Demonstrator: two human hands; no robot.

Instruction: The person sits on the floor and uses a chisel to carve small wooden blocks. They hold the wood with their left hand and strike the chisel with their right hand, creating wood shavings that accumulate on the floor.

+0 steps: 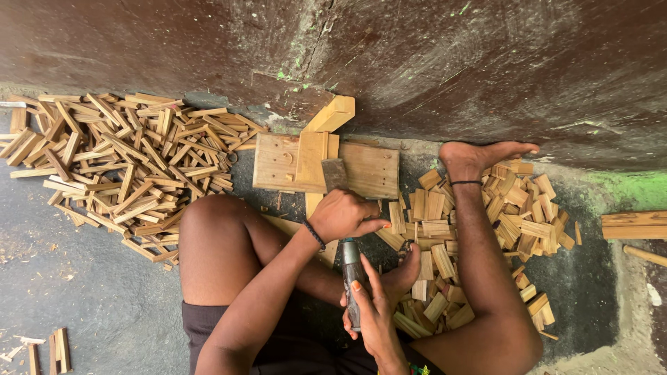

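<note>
Left hand (344,214) clamps a small flat wood piece on the pale wooden block (325,165); right hand (372,309) grips the heavy steel-handled chopper (351,267) low, looks stiff, possibly slippery.

The head of the tool (335,173) is partly covered by the left hand (342,214), so what the fingers press beneath it cannot be told. The lower end of the metal handle (351,274) is wrapped by the right hand (372,312). The shorts (229,333) and torso are cut off at 6 o'clock. A wooden plank (633,225) is cut by the edge at 3 o'clock, and a few sticks (48,351) at 7 o'clock. The far ends of the left pile of wood pieces (118,160) run out at 9 o'clock. Pieces in the right pile (486,229) are hidden under the leg (486,278).
</note>
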